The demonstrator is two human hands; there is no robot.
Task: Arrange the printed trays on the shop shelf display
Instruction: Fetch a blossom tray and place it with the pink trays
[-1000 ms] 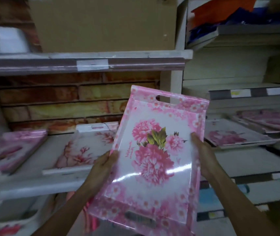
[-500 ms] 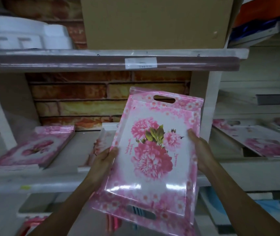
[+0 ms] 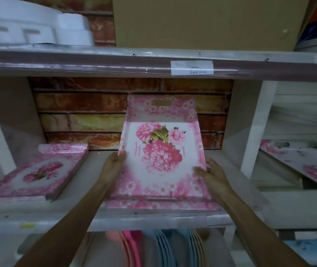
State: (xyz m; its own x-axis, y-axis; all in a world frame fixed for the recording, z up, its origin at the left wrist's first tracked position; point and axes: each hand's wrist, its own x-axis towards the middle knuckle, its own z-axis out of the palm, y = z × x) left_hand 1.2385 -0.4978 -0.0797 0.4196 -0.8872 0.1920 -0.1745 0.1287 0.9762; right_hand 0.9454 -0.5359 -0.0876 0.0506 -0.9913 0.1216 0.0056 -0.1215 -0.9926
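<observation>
A pink tray printed with peonies [image 3: 161, 157] lies on the white shelf [image 3: 153, 218] in the middle bay, its far handle end raised toward the brick-pattern back wall. My left hand [image 3: 113, 166] grips its left rim. My right hand [image 3: 211, 174] holds its right rim near the front corner. A stack of similar pink floral trays [image 3: 36, 172] rests on the same shelf to the left, apart from the held tray.
A shelf above carries a cardboard box [image 3: 207, 22] and white foam pieces [image 3: 34, 27]. White uprights [image 3: 254, 128] bound the bay. More floral trays [image 3: 304, 162] lie in the right bay. Pink and blue plastic items [image 3: 161, 249] stand below.
Both hands carried the tray forward and down from in front of my chest onto the middle shelf. It now lies flatter, and the view has shifted left and closer.
</observation>
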